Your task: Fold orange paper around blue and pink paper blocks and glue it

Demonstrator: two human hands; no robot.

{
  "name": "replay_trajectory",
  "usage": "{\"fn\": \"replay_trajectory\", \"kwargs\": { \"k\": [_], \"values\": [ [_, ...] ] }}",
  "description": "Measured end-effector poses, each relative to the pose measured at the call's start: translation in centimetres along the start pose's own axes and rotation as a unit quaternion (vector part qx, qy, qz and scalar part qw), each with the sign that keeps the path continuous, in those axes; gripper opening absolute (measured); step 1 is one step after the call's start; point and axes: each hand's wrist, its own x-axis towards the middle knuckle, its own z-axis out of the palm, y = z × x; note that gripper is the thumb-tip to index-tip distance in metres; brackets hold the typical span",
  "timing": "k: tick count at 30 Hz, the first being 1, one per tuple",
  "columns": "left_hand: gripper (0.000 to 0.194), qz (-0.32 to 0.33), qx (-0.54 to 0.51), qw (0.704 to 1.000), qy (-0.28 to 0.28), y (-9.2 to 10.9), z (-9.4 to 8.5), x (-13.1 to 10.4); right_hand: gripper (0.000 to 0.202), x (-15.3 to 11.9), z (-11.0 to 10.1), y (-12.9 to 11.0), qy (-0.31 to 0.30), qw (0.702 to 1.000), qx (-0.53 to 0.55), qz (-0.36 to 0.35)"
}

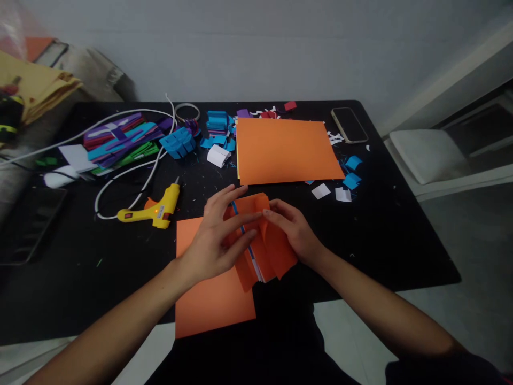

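A folded orange paper piece (286, 250) with several flaps is under both hands. A blue and white strip (250, 247) runs along its fold. My left hand (220, 232) lies over its left side, fingers stretched and apart, the index fingertip reaching the raised flap. My right hand (294, 227) is closed at the right edge, with thumb and fingers pinching the paper near that flap. Beneath lies a flat orange sheet (214, 307), close to the table's front edge. Part of the folded piece is hidden by my fingers.
A yellow glue gun (160, 209) with a white cord lies at left. Behind are bundled colored paper strips (124, 136), blue folded paper (179, 142) and stacked orange sheets (288, 152). A phone (349, 124) lies back right, with paper scraps (321, 191) nearby.
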Motion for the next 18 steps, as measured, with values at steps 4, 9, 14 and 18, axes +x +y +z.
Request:
{"fn": "replay_trajectory", "kwargs": {
  "k": [4,9,14,18],
  "values": [
    [0.031,-0.049,-0.027,0.998,0.022,-0.4,-3.2,0.2,0.021,0.2,-0.1,0.0,0.019,0.999,0.026,0.018],
    [0.039,-0.146,0.166,0.974,0.048,-4.6,-9.0,-2.5,0.018,0.3,-0.2,0.0,0.042,0.997,0.061,0.022],
    [0.038,-0.165,0.203,0.965,0.004,-10.2,-11.1,-6.0,0.017,0.3,-0.1,0.0,0.054,0.997,0.061,0.013],
    [0.031,-0.170,0.211,0.962,-0.022,-11.4,-11.3,-6.1,0.017,0.6,-0.2,0.1,0.066,0.996,0.052,-0.003]
  ]
}}
